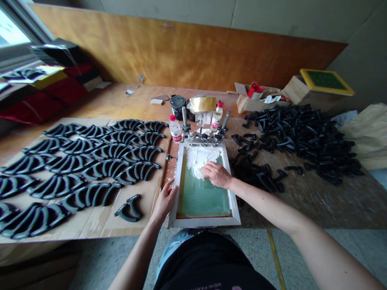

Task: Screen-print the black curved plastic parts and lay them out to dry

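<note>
My right hand (216, 175) lies flat in the white paste (199, 159) on the screen-printing frame (205, 222) at the near edge of the tabletop (302, 209), left hand (165, 199) gripping its rim; pressing unevenly could shift the frame and smear paste.

The screen (204, 197) was pale green inside a white frame, with a thin red line along its near side. Thick white ink (199, 159) lay in streaks across its far end. The parts (90, 196) were black, set in repeating curved rows on brown cardboard (90, 225) toward the bench's left edge, and in a jumbled heap (302, 137) toward its right edge. The bench (90, 96) was orange-brown wood, speckled pale near its front edge. Near the back edge, the bottle (175, 129) was white with a red cap, and the foil (202, 104) was gold. At the back right corner, the rack (325, 79) was yellow around dark green mesh.
</note>
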The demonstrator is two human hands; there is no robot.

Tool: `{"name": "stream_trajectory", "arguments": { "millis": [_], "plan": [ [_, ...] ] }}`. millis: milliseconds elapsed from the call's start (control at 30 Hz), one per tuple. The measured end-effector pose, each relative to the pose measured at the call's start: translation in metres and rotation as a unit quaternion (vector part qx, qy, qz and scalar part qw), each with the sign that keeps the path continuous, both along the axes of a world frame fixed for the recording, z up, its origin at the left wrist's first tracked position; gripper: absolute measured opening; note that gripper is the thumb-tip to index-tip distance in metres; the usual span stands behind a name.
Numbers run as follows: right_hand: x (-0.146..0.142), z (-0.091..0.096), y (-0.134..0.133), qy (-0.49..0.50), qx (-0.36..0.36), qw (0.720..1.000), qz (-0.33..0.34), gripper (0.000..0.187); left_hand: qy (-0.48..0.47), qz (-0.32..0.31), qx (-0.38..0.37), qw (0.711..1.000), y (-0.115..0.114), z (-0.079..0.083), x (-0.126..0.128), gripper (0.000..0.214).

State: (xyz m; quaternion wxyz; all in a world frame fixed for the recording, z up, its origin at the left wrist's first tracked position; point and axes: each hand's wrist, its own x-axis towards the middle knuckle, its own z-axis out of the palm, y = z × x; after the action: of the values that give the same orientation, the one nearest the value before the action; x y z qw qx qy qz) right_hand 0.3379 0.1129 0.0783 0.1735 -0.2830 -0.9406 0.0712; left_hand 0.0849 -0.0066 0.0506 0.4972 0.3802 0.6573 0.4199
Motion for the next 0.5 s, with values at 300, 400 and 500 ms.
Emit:
{"name": "stream_trajectory", "arguments": {
  "millis": [300, 400, 500],
  "plan": [
    [-0.005, 0.047, 0.071, 0.050, -0.045, 0.975, -0.212, 0.054, 0.000, 0.017, 0.016, 1.000, 0.001, 0.055, -0.002, 0.061],
    [0.023, 0.056, 0.096, 0.063, -0.024, 0.946, -0.317, 0.053, 0.023, 0.022, 0.031, 0.999, 0.009, 0.091, -0.003, 0.059],
    [0.064, 0.043, 0.096, 0.118, -0.031, 0.893, -0.433, 0.039, -0.040, 0.042, 0.080, 0.995, 0.030, 0.120, 0.004, 0.068]
  ]
}}
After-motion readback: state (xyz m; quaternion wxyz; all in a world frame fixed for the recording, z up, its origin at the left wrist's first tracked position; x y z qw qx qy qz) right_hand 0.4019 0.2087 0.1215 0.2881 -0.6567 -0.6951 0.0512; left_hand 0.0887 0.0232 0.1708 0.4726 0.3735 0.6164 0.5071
